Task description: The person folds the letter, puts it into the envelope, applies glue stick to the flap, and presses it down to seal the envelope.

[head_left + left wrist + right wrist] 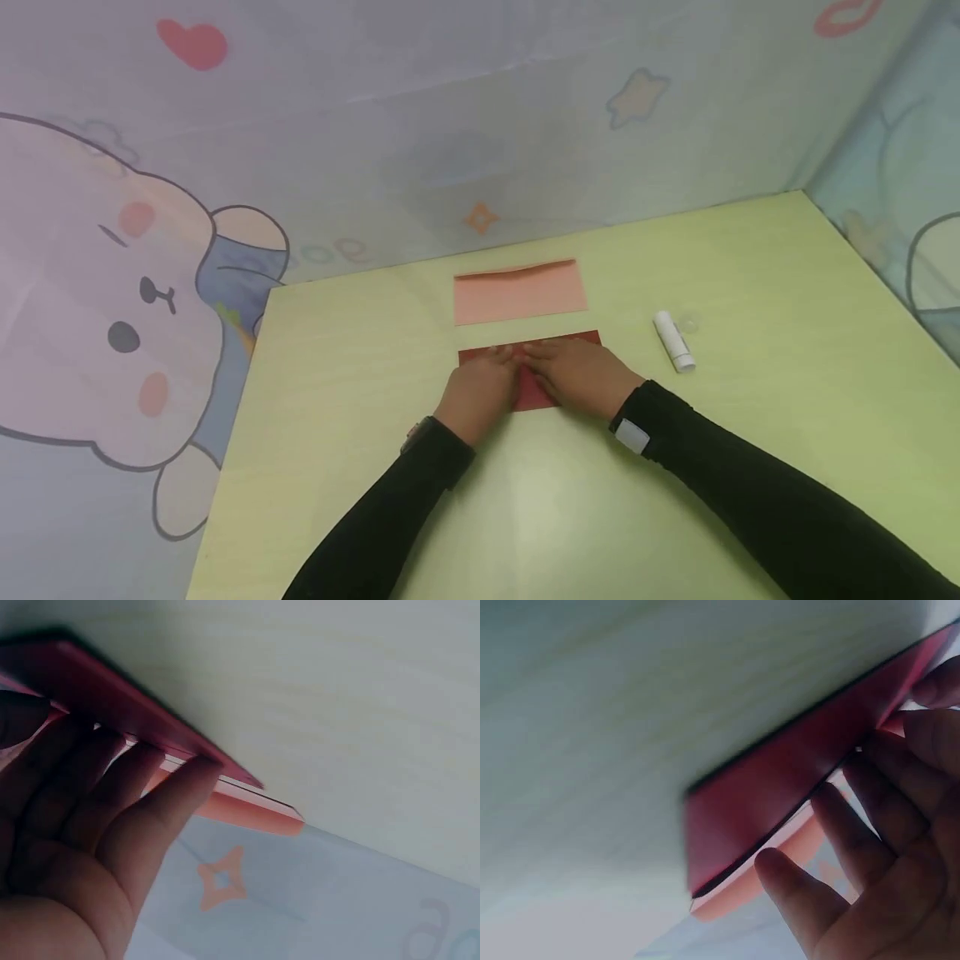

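Observation:
A flat red paper piece, shaped like an envelope, lies on the table with a darker red strip along its far side. My left hand rests on its left half, and my right hand on its right half. Near the middle of the far strip the fingertips of both hands come close together, pressing the paper. In the left wrist view the fingers reach out fairly straight over the red paper. The right wrist view shows similarly extended fingers at the red paper's edge. Both hands cover much of it.
Behind the red paper lies a pink envelope with its top edge slightly raised. A white glue stick lies to the right, beside a small clear round piece. A printed cloth hangs along the table's back edge.

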A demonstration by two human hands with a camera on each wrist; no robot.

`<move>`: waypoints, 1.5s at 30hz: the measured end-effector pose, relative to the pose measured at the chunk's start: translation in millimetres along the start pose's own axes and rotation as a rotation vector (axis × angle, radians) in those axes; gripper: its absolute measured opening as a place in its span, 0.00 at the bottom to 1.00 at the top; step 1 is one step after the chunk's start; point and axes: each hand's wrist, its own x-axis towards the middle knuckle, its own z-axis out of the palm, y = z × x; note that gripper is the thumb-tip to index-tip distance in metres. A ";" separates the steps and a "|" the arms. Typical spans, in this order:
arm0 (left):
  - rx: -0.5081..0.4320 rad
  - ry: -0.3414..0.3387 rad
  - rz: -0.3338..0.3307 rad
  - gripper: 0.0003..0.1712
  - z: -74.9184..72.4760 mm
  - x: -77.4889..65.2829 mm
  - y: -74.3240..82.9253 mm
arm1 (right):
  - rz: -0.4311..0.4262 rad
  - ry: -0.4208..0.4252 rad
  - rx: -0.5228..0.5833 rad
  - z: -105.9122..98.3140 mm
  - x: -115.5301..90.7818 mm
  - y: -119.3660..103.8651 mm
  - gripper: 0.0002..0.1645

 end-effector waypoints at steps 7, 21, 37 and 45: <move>-0.089 -0.008 -0.090 0.19 -16.1 -14.5 -9.0 | 0.088 0.025 -0.025 -5.9 -15.2 18.1 0.21; 0.098 -0.051 -0.012 0.09 -62.7 -6.4 17.3 | -0.011 0.078 -0.019 8.0 14.4 6.8 0.08; -0.088 -0.038 -0.032 0.19 4.4 -10.4 -28.4 | 0.139 -0.027 0.033 -5.7 -12.5 32.3 0.20; -0.099 -0.063 -0.115 0.17 -56.7 -23.4 -27.3 | 0.175 -0.071 -0.015 -9.7 -15.6 51.2 0.22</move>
